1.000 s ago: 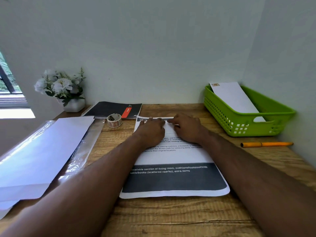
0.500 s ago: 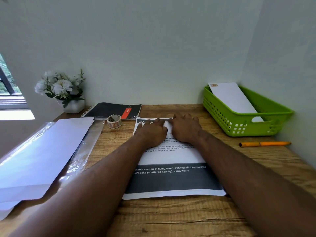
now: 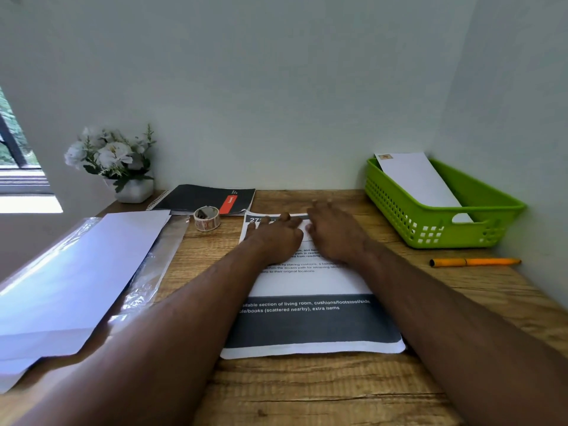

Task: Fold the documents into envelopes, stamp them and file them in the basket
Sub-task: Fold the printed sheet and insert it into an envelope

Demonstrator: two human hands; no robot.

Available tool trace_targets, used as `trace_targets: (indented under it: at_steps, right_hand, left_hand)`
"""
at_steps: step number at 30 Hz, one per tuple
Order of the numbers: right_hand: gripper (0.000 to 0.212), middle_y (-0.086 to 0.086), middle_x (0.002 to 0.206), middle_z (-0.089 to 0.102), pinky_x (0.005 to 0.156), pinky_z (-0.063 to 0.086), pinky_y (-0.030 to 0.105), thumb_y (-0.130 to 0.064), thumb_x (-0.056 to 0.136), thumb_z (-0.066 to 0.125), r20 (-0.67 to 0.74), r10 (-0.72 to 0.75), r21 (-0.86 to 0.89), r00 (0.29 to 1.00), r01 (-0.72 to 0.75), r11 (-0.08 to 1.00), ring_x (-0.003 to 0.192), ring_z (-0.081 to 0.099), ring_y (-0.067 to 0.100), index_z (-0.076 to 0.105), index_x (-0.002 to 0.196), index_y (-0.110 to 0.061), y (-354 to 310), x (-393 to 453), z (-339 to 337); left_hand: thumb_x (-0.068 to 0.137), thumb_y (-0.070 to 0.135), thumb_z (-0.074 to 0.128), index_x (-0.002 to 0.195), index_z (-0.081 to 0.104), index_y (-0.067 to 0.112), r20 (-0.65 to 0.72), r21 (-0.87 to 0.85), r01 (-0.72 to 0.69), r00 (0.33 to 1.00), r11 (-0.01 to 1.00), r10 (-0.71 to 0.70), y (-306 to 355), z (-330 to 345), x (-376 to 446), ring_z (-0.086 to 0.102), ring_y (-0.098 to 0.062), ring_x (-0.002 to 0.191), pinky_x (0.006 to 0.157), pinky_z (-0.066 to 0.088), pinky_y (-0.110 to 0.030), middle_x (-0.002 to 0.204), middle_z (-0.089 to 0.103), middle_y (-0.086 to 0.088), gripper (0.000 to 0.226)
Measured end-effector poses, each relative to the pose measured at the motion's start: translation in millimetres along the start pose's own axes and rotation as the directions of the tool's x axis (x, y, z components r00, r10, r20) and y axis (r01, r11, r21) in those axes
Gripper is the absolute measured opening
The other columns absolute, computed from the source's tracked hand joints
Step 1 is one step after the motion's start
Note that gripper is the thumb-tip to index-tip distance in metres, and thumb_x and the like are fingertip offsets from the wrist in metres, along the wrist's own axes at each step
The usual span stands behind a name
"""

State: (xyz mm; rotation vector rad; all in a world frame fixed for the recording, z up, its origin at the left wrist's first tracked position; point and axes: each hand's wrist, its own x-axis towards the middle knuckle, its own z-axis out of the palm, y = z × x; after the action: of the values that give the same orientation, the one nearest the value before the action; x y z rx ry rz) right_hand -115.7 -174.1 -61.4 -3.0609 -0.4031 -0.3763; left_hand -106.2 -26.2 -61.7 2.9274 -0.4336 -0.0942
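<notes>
Both hands lie flat on the far part of the white printed paper document with the dark grey band [image 3: 310, 321], which lies flat and unfolded on the wooden bench [image 3: 307, 395]; left hand [image 3: 276, 238] palm down, fingers straight and spread toward the sheet's top edge, gripping nothing; right hand [image 3: 335, 233] likewise flat, fingers extended past the far edge, slightly blurred.

Judgement: a fold is being set up or the sheet is being smoothed; no crease visible.

Risks from here:
- the sheet sits a little skewed to the bench edge; uneven pressure from the two hands could make any fold crooked, so it would not fit an envelope;
- only the far end is pressed; the near edge is free and could slide or buckle;
- the small roll of patterned stamp tape [image 3: 206, 218] stands near the left hand, and a sideways sweep could knock it;
- the white envelopes in clear plastic wrap [image 3: 76, 272] overhang toward the left forearm, which could drag them.

The green perforated plastic basket [image 3: 430, 229] stands at far right, one stamped white envelope [image 3: 418, 179] leaning inside.
</notes>
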Motion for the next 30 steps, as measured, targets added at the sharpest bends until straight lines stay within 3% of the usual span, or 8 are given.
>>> trace_targets:
  at_steps: [4, 10, 15, 20, 23, 26, 28, 30]
  right_hand:
    - [0.051, 0.011, 0.158, 0.021, 0.116, 0.021, 0.047, -0.033, 0.103, 0.024, 0.240, 0.003, 0.109, 0.971, -0.030, 0.994, 0.145, 0.021, 0.028, 0.024, 0.149, -0.010, -2, 4, 8]
    - [0.054, 0.008, 0.160, 0.014, 0.116, 0.016, 0.045, -0.036, 0.104, 0.022, 0.253, 0.018, 0.108, 0.967, -0.046, 0.993, 0.147, 0.015, 0.024, 0.021, 0.151, -0.010, -7, 2, 0]
    - [0.054, 0.005, 0.161, 0.012, 0.116, 0.013, 0.043, -0.037, 0.104, 0.021, 0.257, 0.017, 0.128, 0.966, -0.051, 0.990, 0.147, 0.013, 0.021, 0.018, 0.152, -0.012, -6, 1, -1]
    - [0.054, 0.008, 0.159, 0.017, 0.118, 0.018, 0.043, -0.036, 0.104, 0.022, 0.239, 0.006, 0.112, 0.971, -0.034, 0.993, 0.146, 0.018, 0.022, 0.022, 0.151, -0.010, -5, 1, 0]
    - [0.053, 0.007, 0.160, 0.016, 0.118, 0.016, 0.042, -0.035, 0.104, 0.022, 0.132, -0.034, 0.050, 0.991, 0.028, 0.998, 0.146, 0.017, 0.022, 0.021, 0.150, -0.010, -15, -2, -7]
    - [0.052, 0.005, 0.160, 0.015, 0.120, 0.010, 0.035, -0.033, 0.104, 0.025, 0.044, -0.188, 0.138, 0.981, 0.181, 0.974, 0.147, 0.013, 0.018, 0.020, 0.151, -0.012, -38, -8, -24]
    - [0.052, 0.002, 0.160, 0.016, 0.118, 0.008, 0.027, -0.034, 0.104, 0.028, 0.056, -0.301, 0.205, 0.952, 0.284, 0.937, 0.147, 0.013, 0.014, 0.022, 0.151, -0.013, -56, -16, -31]
    - [0.051, -0.002, 0.159, 0.017, 0.115, 0.009, 0.021, -0.035, 0.104, 0.029, 0.086, -0.375, 0.245, 0.923, 0.345, 0.906, 0.146, 0.015, 0.010, 0.023, 0.151, -0.016, -68, -24, -34]
  left_hand:
    - [0.098, 0.040, 0.014, 0.151, 0.023, 0.028, 0.011, 0.073, -0.025, 1.000, 0.997, 0.024, 1, 1, 2, 0.014, -0.038, 0.145, 0.112, 0.017, -0.064, 0.160, 0.016, -0.001, 0.054]
    - [0.097, 0.038, 0.020, 0.152, 0.022, 0.026, -0.083, 0.143, 0.112, 0.991, 0.983, -0.101, -6, -3, -8, 0.000, -0.030, 0.149, 0.111, -0.005, -0.065, 0.163, 0.007, 0.006, 0.056]
    - [0.098, 0.035, 0.022, 0.151, 0.027, 0.018, -0.131, 0.208, 0.188, 0.978, 0.960, -0.163, -18, -8, -25, -0.011, -0.027, 0.149, 0.115, -0.007, -0.055, 0.162, -0.011, -0.001, 0.056]
    - [0.102, 0.048, 0.021, 0.154, 0.000, 0.010, -0.279, 0.173, 0.220, 0.946, 0.960, -0.166, -20, -17, -40, -0.025, -0.027, 0.145, 0.113, -0.016, -0.052, 0.159, -0.023, -0.009, 0.068]
    - [0.102, 0.038, 0.026, 0.152, 0.021, 0.015, -0.448, 0.071, 0.237, 0.875, 0.969, -0.181, -31, -50, -47, 0.002, -0.032, 0.149, 0.117, 0.000, -0.054, 0.162, 0.006, -0.009, 0.055]
    - [0.094, 0.038, 0.041, 0.127, 0.054, 0.020, -0.459, -0.006, 0.335, 0.836, 0.942, -0.300, -71, -74, -54, 0.046, -0.033, 0.126, 0.104, 0.034, -0.053, 0.133, 0.051, -0.007, 0.039]
    - [0.089, 0.035, 0.049, 0.123, 0.057, 0.023, -0.403, -0.092, 0.434, 0.807, 0.896, -0.432, -101, -73, -68, 0.048, -0.035, 0.123, 0.100, 0.037, -0.058, 0.129, 0.056, -0.008, 0.037]
    - [0.089, 0.034, 0.058, 0.131, 0.053, 0.024, -0.316, -0.160, 0.554, 0.755, 0.817, -0.574, -125, -71, -81, 0.033, -0.042, 0.137, 0.105, 0.023, -0.071, 0.144, 0.046, -0.011, 0.044]
